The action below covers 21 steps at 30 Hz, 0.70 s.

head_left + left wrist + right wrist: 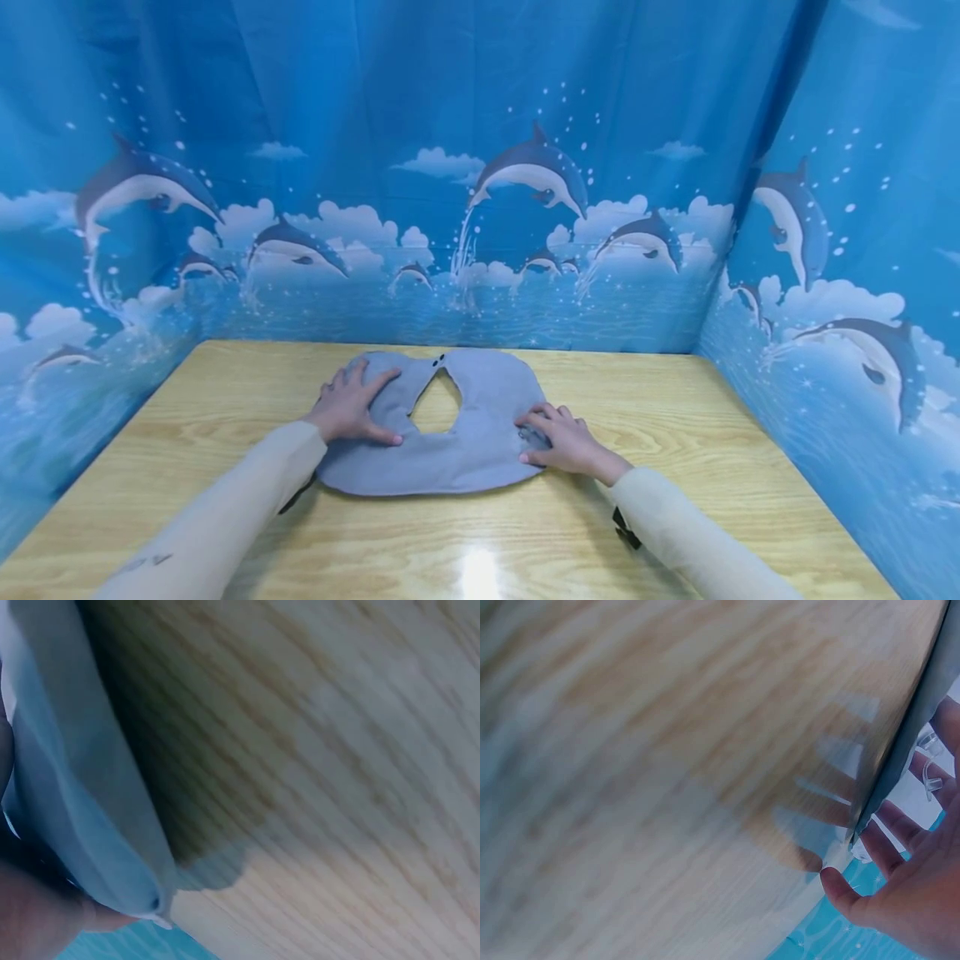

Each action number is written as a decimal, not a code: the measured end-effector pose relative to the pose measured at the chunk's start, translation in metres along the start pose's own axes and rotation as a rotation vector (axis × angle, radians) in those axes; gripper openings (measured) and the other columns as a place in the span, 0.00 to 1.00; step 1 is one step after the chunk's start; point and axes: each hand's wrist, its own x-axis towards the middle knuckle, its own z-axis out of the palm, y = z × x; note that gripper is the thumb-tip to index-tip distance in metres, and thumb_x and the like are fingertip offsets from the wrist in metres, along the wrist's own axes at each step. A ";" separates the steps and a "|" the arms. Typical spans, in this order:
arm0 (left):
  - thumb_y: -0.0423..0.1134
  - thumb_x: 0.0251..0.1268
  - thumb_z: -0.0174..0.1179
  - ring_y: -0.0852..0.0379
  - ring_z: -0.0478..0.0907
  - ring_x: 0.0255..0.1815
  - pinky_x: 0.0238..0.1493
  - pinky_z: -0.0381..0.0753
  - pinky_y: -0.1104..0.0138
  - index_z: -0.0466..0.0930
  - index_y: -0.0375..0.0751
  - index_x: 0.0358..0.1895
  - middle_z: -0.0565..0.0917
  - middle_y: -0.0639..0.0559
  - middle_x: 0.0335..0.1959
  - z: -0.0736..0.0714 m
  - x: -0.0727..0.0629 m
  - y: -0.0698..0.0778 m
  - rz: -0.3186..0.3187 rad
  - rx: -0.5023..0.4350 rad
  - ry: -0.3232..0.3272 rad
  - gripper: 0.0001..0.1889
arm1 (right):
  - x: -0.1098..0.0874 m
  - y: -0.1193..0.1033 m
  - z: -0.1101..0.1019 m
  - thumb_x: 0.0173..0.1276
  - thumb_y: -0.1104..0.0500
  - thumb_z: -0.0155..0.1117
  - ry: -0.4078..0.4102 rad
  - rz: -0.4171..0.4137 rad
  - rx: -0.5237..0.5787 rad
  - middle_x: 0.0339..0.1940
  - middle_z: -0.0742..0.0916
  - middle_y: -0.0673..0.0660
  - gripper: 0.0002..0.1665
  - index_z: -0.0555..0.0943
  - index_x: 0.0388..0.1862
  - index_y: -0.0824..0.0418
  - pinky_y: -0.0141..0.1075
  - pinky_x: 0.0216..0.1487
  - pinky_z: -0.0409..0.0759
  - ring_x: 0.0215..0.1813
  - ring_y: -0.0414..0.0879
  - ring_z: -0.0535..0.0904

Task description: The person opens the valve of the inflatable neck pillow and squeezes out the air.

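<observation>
A grey fabric collar-shaped wrap (487, 400) lies flat on the table, with an opening in its middle and small dark snaps at its top edge. My left hand (352, 404) rests spread on its left lobe, thumb pointing toward the opening. At the right edge my right hand (566, 442) touches the wrap with fingers apart and slightly bent. Small clear plastic pieces (930, 780) show beside the right fingers in the right wrist view. In the left wrist view, the wrap's edge (82, 772) stands over the wood and part of the left hand (45, 915) shows at lower left.
The light wood-grain table (480, 542) has a glossy surface that reflects the right hand. A blue curtain (360, 167) printed with dolphins and clouds hangs along the back and both sides of the table.
</observation>
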 end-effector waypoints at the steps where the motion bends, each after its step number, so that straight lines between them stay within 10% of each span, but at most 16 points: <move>1: 0.79 0.20 0.61 0.22 0.46 0.65 0.53 0.52 0.29 0.53 0.61 0.69 0.45 0.31 0.70 0.000 0.000 0.000 0.009 0.001 0.003 0.61 | 0.000 0.000 0.000 0.58 0.44 0.64 0.001 0.000 0.001 0.60 0.71 0.53 0.28 0.73 0.58 0.45 0.47 0.44 0.63 0.53 0.51 0.65; 21: 0.70 0.38 0.62 0.25 0.51 0.65 0.53 0.56 0.32 0.60 0.63 0.66 0.50 0.37 0.71 0.003 -0.007 0.008 0.177 0.014 0.009 0.46 | 0.002 0.003 0.002 0.58 0.44 0.64 -0.004 0.004 -0.017 0.60 0.71 0.53 0.28 0.73 0.58 0.44 0.47 0.44 0.63 0.52 0.51 0.66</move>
